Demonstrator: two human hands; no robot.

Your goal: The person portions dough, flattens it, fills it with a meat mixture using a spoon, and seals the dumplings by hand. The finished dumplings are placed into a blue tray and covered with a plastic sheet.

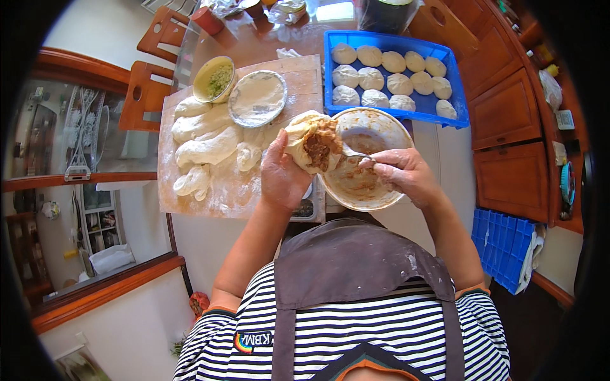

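Note:
My left hand (287, 177) cups an opened piece of dough (296, 135) with brown filling (320, 145) heaped inside it. In my right hand (405, 172) is a metal spoon (353, 153), its tip pressed against the filling. Below the spoon sits a white enamel bowl (399, 138), smeared with remnants of the same brown mixture. To the left, thick lengths of dough (209, 145) rest on a floured wooden board (228, 202). A round dish of flour (259, 97) stands on that board, behind my left hand.
A yellow bowl (202, 71) of chopped green filling stands at the board's back left. Rows of filled dough rounds (399, 84) fill much of a blue plastic tray (395, 37) at the right. Wooden chairs (145, 102) and cabinets (505, 109) flank the glass-topped table (267, 40).

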